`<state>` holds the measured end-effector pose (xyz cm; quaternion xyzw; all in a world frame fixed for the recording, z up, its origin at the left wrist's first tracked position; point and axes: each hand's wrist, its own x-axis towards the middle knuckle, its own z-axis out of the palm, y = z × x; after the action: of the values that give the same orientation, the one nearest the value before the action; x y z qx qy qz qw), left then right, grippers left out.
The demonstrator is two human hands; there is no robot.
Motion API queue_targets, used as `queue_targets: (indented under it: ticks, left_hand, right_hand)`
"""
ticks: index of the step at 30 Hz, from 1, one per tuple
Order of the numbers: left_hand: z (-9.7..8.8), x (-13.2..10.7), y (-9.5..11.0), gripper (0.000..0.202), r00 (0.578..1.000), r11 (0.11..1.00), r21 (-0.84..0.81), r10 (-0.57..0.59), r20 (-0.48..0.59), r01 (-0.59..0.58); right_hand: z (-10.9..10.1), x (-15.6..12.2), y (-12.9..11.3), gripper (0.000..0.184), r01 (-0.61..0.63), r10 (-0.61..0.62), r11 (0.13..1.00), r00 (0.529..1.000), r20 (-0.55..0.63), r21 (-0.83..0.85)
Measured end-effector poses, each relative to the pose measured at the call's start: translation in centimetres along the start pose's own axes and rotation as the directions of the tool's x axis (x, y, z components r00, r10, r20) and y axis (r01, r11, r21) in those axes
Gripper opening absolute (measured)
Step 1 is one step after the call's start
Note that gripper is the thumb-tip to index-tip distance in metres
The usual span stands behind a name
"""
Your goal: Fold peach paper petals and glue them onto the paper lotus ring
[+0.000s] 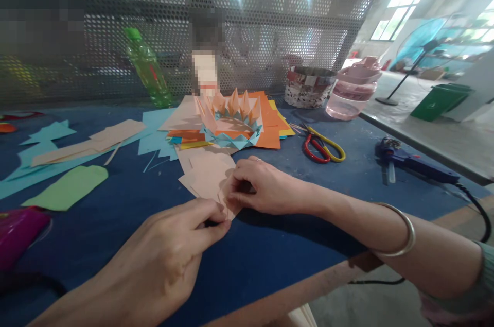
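Observation:
Between my two hands is a small piece of peach paper (pixel 232 211), pinched at its edges above the blue table. My left hand (pixel 181 239) grips its lower left corner between thumb and fingers. The fingers of my right hand (pixel 260 185) close on its upper right side, and partly hide it. Several loose peach sheets (pixel 210 170) lie just beyond my fingertips. Behind them a folded-paper ring (pixel 231 136) with a light blue zigzag base and upright peach points rests on a stack of orange, yellow and peach paper (pixel 270 134).
Red-and-yellow-handled scissors (pixel 324 149) and a blue glue gun (pixel 417 165) lie to the right. A pink water jug (pixel 353 90), a woven paper basket (pixel 309 87) and a green bottle (pixel 148 69) stand at the back. Green paper (pixel 69 189) and blue scraps (pixel 50 134) lie left.

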<state>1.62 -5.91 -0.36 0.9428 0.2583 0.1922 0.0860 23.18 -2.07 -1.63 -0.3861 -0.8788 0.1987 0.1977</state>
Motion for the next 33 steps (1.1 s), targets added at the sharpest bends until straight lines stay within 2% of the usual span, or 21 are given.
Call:
queue_targets:
  ticks: [18,25,29,33]
  left_hand:
    - [0.21,-0.04,0.06,0.046,1.000,1.000,-0.025,-0.004,-0.017,0.004]
    - [0.20,-0.05,-0.22,0.043,0.995,0.994,0.063,0.090,-0.036,-0.088]
    - [-0.01,-0.18,-0.66,0.044,0.989,0.980,0.135,0.147,-0.008,-0.145]
    - [-0.01,-0.29,-0.78,0.045,0.986,0.974,0.159,0.164,0.004,-0.162]
  right_hand:
    - [-0.29,-0.17,-0.33,0.007,-0.030,0.032,0.999,0.998,0.059,-0.046]
    - [-0.43,-0.10,-0.42,0.002,-0.021,0.020,1.000,0.999,0.029,0.005]
    - [-0.30,-0.16,-0.13,0.008,-0.018,0.022,0.995,0.999,-0.041,0.095]
    - [-0.17,-0.15,0.43,0.016,0.009,-0.004,0.992,0.999,-0.043,0.127]
